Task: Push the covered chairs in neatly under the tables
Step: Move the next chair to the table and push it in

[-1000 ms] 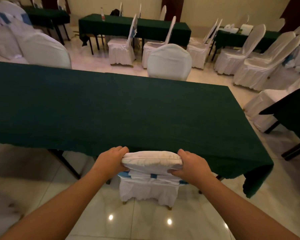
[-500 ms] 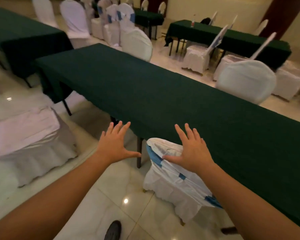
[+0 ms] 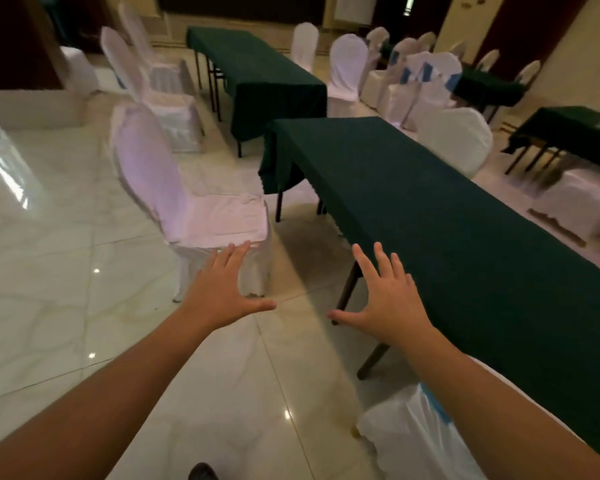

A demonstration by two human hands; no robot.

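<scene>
A white-covered chair (image 3: pixel 194 202) stands pulled out on the tiled floor, left of the long green-clothed table (image 3: pixel 447 216), its seat facing the table. My left hand (image 3: pixel 222 289) hovers open in front of that chair's seat corner, fingers spread, holding nothing. My right hand (image 3: pixel 385 299) is open too, fingers apart, beside the table's near edge. Under my right forearm sits another white-covered chair with a blue band (image 3: pixel 409 441), tucked against the table.
A second green table (image 3: pixel 257 74) stands farther back with covered chairs (image 3: pixel 160 84) on its left and several more chairs (image 3: pixel 413 81) at the right. Another covered chair (image 3: pixel 454 140) sits behind the near table. A shoe tip (image 3: pixel 203 472) shows at the bottom.
Both hands let go of the blue-banded chair's back and opened. The view swung left along the table, so the pulled-out white chair now lies ahead of my left hand.
</scene>
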